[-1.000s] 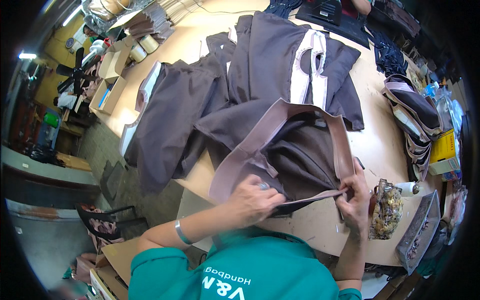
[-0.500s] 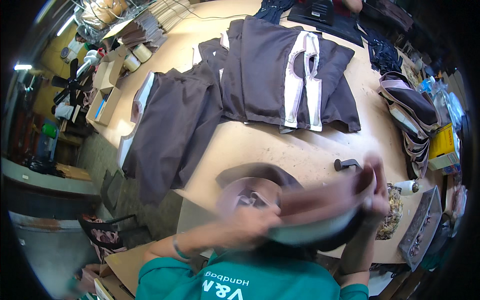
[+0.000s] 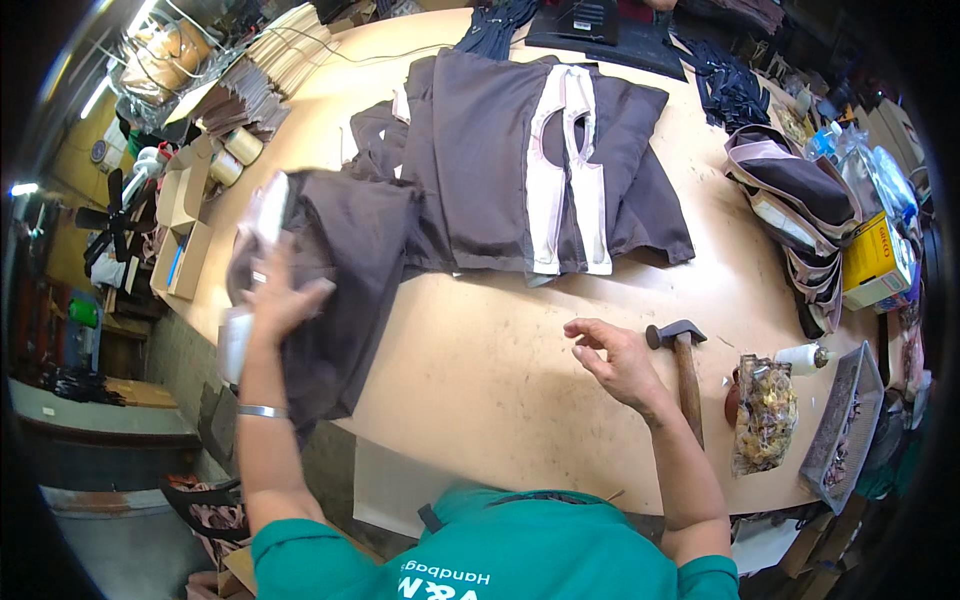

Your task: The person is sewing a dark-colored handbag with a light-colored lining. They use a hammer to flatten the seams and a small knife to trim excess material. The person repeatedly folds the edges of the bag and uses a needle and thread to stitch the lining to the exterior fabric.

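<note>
My left hand (image 3: 283,298), smeared a little by motion, is over a dark brown fabric piece (image 3: 345,260) at the table's left edge. Its fingers are spread, and it seems to touch the cloth. White and pinkish strips edge that piece on its left side. My right hand (image 3: 618,365) hovers over the table with fingers loosely bent and apart, holding nothing. Right beside it lies a hammer (image 3: 688,385) with a wooden handle. Farther back, more dark brown fabric panels (image 3: 490,170) lie stacked, the top ones bearing white-backed strips (image 3: 546,205) around an oval cutout.
On the right are a clear bag of small pieces (image 3: 767,415), a white bottle (image 3: 800,356), a grey basket (image 3: 845,430), a yellow box (image 3: 880,262) and stacked brown-and-pink bag parts (image 3: 795,200). Thread spools (image 3: 240,146) and a cardboard box (image 3: 180,230) stand at left.
The brown and pink fabric piece that both hands held has left them and I cannot make out where it is. My left hand has swung left onto the dark cloth; my right hand has lowered leftward.
</note>
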A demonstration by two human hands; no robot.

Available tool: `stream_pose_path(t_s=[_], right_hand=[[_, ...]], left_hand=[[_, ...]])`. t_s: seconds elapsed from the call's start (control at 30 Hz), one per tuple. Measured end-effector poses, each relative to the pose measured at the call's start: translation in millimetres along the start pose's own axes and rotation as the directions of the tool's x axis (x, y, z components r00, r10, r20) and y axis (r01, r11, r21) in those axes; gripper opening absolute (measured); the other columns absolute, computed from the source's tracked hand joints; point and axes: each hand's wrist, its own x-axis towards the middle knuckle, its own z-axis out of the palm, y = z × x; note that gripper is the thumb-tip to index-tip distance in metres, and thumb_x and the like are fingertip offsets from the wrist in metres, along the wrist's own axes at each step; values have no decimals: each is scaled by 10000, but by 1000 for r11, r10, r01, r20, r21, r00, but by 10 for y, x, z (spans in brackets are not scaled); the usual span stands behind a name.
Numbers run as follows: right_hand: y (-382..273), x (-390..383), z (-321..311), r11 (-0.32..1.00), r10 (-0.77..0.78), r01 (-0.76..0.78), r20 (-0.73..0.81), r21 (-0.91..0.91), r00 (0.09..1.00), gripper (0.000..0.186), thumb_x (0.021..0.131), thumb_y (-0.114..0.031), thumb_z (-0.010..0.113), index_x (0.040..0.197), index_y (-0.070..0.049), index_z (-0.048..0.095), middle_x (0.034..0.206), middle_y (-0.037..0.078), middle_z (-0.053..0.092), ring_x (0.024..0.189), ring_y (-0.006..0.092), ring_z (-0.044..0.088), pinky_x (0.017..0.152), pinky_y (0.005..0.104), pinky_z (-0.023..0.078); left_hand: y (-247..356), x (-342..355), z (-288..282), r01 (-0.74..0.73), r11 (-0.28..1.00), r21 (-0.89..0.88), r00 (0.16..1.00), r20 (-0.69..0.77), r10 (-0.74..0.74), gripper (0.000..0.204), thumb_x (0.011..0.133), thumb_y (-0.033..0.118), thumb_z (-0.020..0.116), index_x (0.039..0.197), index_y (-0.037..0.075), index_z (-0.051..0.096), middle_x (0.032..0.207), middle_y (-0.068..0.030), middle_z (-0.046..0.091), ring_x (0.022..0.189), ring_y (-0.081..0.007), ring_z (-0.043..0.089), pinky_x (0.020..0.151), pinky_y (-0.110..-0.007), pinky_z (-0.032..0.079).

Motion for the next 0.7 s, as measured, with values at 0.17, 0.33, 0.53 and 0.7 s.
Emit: stream_pose_path(t_s=[0.17,0.33,0.53,0.7], right_hand=[[70,367,165,691,-366,213,-81,-691,927,370,728,-53,602,1090,-116,560,1237,105,457,1187,335,375,965,439,328],[205,757,187,580,-313,103,-104,-808,944,348,755,-70,519,1083,-180,558,1280,120,374,1216,365,311,965,583,245],[303,825,180,667,-313,102,-154,-738,937,303,746,-55,547,1026,-166,580,1230,100,424,1182,350,357,939,546,286],[373,780,64,863,-360,197,-292,-465,886,173,723,-11,554,880,-74,591,1004,88,578,1015,296,512,926,488,327]], left_hand=[[246,-140,1164,-47,996,-71,995,-93,41,644,742,263,580,1331,306,323,1436,-16,223,1304,-354,205,928,-720,106],[-514,436,1444,-167,984,-62,932,-336,137,549,719,35,530,1248,154,440,1313,-69,423,1129,-412,430,950,-401,378],[-455,921,858,-35,997,70,950,-307,55,520,718,26,509,1231,70,446,1349,-92,367,1179,-310,407,916,-411,392],[1027,694,766,-485,724,-490,854,-446,270,280,772,103,593,1040,30,556,1067,-123,578,1010,-324,520,888,-369,394]])
